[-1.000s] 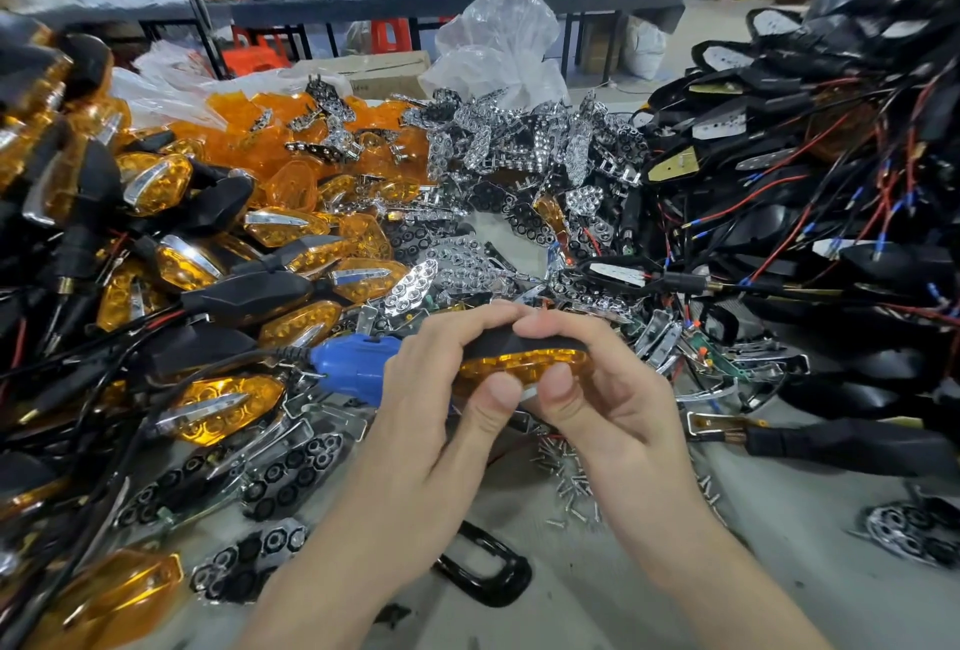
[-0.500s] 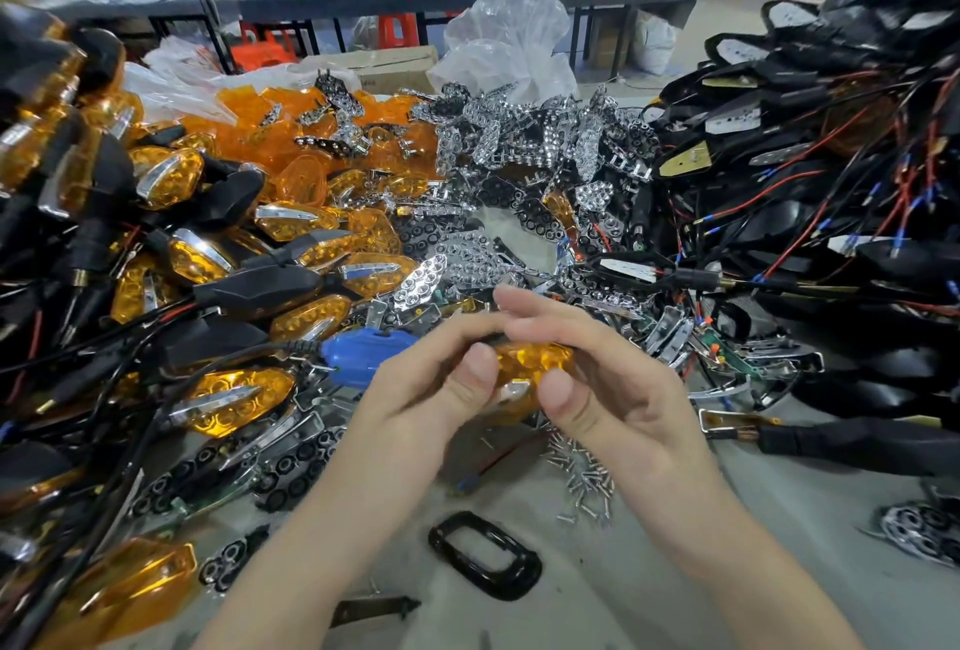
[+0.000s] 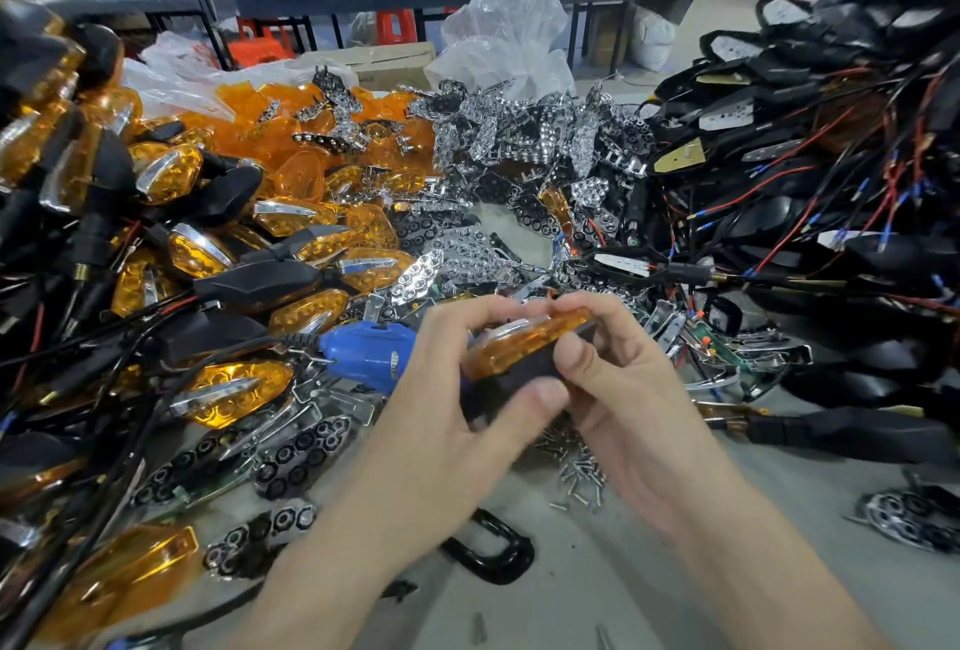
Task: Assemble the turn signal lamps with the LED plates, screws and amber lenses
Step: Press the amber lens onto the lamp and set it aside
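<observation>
Both hands hold one turn signal lamp [image 3: 519, 355] above the table's middle, its amber lens on top and black housing underneath. My left hand [image 3: 452, 389] grips it from the left, thumb under the black housing. My right hand [image 3: 613, 379] grips its right end, fingers curled over the lens. Loose screws [image 3: 576, 467] lie in a small heap below the hands. Amber lenses [image 3: 291, 129] are piled at the back left, chrome LED plates [image 3: 524, 134] at the back centre.
Finished amber lamps [image 3: 171, 233] are heaped on the left, and black housings with red and black wires [image 3: 831, 155] fill the right. A blue electric screwdriver [image 3: 369, 353] lies just left of the hands. A black ring frame [image 3: 493, 553] lies on the table near me.
The lamp has been turned in my hands: its lens, facing me a second ago, now faces upward with the black housing toward me. Both hands kept hold of it.
</observation>
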`<state>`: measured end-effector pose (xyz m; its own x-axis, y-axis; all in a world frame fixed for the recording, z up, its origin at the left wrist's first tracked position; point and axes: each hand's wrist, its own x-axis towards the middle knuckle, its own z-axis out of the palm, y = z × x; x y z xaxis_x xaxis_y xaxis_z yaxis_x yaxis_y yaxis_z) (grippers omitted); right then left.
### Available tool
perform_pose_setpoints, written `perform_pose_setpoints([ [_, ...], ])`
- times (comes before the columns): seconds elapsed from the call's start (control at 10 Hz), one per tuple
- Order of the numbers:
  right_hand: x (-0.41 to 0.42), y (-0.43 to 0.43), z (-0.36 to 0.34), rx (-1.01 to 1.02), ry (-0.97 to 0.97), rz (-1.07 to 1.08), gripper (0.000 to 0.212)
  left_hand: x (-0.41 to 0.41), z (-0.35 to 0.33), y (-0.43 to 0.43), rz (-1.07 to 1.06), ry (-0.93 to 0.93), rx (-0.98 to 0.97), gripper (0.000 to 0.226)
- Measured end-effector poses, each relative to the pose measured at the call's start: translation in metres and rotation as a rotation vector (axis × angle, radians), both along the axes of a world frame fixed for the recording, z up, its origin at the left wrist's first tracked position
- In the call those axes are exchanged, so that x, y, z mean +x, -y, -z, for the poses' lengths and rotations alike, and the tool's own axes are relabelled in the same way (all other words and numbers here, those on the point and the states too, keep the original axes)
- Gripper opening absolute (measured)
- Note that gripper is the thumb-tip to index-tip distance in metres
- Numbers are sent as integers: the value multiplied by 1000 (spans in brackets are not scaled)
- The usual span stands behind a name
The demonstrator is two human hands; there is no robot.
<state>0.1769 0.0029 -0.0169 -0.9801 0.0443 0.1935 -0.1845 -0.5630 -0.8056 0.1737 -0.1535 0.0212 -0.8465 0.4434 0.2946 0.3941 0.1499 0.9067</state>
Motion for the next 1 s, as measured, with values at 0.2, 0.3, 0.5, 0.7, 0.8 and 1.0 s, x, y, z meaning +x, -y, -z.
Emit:
perform_pose_setpoints([
  [0.2, 3, 2, -1, 34, -52, 15, 44, -2, 5, -5, -69, -164, -52, 39],
  [0.3, 1, 2, -1, 39, -156, -46, 37, -7, 18, -5, -113, -194, -22, 50],
  [0.5, 1, -2, 3, 177, -146, 53, 40, -15, 28, 3, -27, -333, -13, 30],
  [0.7, 4, 0, 2, 220, -162, 74, 36, -17, 34, 1, -9, -311, 20, 33],
  [0.8, 5, 1, 2, 243, -165, 94, 35, -14, 37, -3, -32, -293, 98, 27],
  [1.0, 3, 1, 4, 254, -171, 81, 32, -8, 37, -8, -49, -185, 235, 19],
])
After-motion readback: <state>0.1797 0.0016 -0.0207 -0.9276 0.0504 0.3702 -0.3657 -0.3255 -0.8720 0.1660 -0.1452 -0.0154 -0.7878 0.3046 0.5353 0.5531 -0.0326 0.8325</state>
